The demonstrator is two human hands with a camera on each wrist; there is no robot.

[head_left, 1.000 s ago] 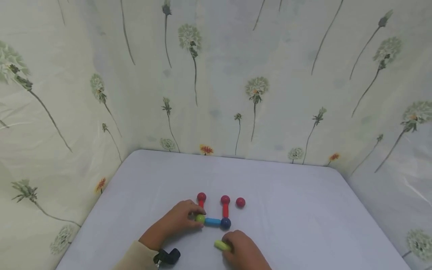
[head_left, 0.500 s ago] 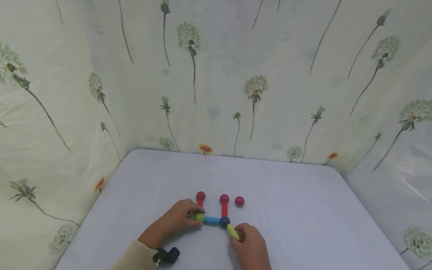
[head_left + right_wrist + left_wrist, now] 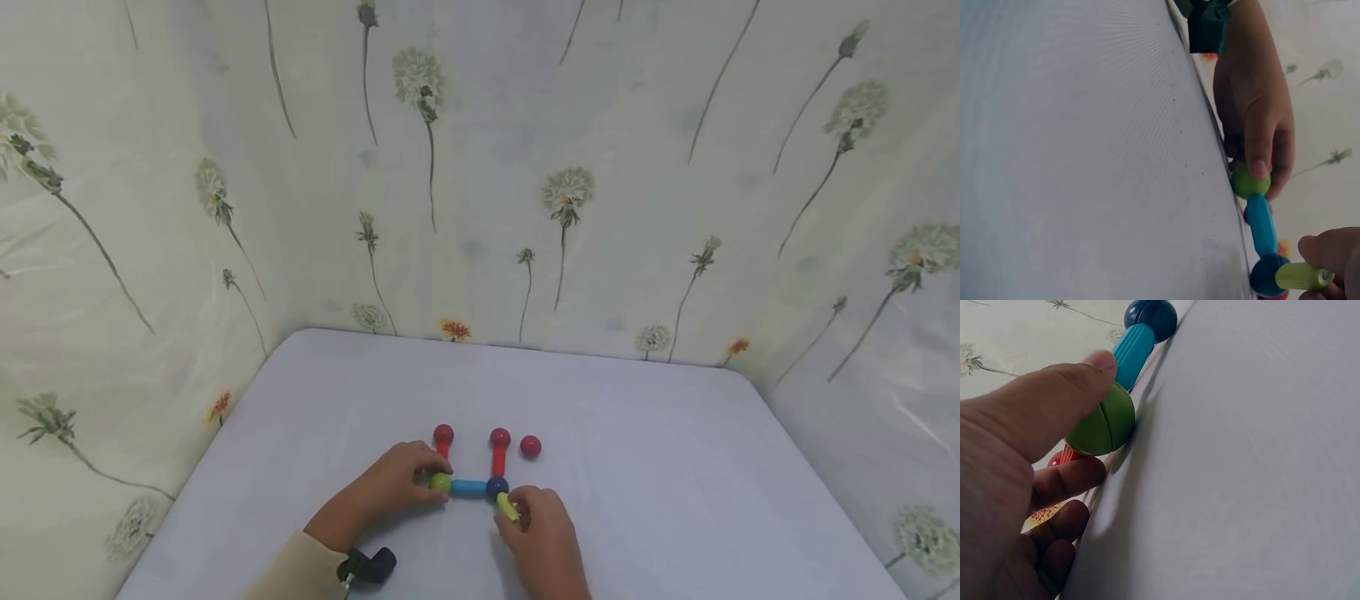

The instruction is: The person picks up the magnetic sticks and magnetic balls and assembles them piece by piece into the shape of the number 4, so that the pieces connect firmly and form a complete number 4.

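My left hand [image 3: 406, 479] pinches a green ball [image 3: 1102, 422] between thumb and fingers. From that ball a blue rod [image 3: 469, 488] runs to a dark blue ball [image 3: 497, 487]. A red rod [image 3: 498, 461] joins the dark blue ball to a red ball [image 3: 500, 437] behind it. Another red rod [image 3: 443, 452], topped by a red ball [image 3: 443, 434], stretches back behind my left fingers, its near end hidden. In my right hand [image 3: 543, 533] is a yellow-green rod [image 3: 1303, 275], gripped between thumb and fingers, with one end against the dark blue ball.
A loose red ball [image 3: 531, 447] lies right of the assembled pieces on the white table [image 3: 660, 475]. A black wrist camera [image 3: 371, 567] sits on my left wrist. Flower-printed curtains [image 3: 480, 167] surround the table at the back and sides.
My right hand has moved up and brought the yellow-green rod from the table's near side to the dark blue ball, turning it on the way. My left hand keeps its hold on the green ball.
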